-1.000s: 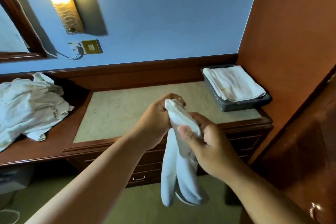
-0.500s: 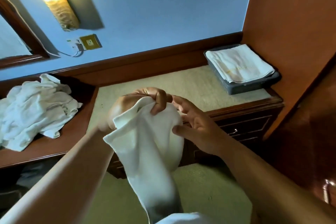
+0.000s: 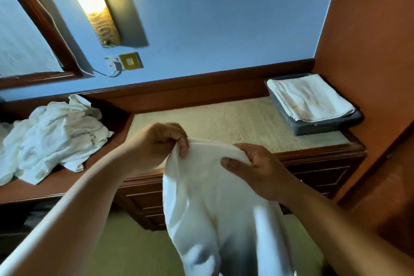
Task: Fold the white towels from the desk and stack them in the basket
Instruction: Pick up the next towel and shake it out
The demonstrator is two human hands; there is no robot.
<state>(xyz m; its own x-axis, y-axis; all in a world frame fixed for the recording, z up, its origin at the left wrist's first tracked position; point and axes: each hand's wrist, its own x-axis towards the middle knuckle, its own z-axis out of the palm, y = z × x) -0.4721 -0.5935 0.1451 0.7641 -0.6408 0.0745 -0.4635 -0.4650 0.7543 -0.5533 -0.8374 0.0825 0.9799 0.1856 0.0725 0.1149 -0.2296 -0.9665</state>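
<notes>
Far to my left, a crumpled pile of white towels [image 3: 51, 136] is lying on the lower wooden part of the desk [image 3: 224, 123], well apart from both my hands. My left hand [image 3: 156, 143] is hovering over the desk's front edge, and its curled fingers are pinching the left end of the upper edge of the towel [image 3: 212, 197] I am holding. That upper edge is running in a short arc across to my right hand [image 3: 257, 170], which is gripping it with the thumb pressing on the near side and the fingers curling behind. Below my two grips the cloth is hanging loose in front of the desk drawers and is dropping out of view at the bottom. Off to the right, at the desk's back corner, the dark basket [image 3: 324, 127] is sitting against the wooden side panel [image 3: 369, 51], and a folded towel [image 3: 309, 98] is lying flat in it.
</notes>
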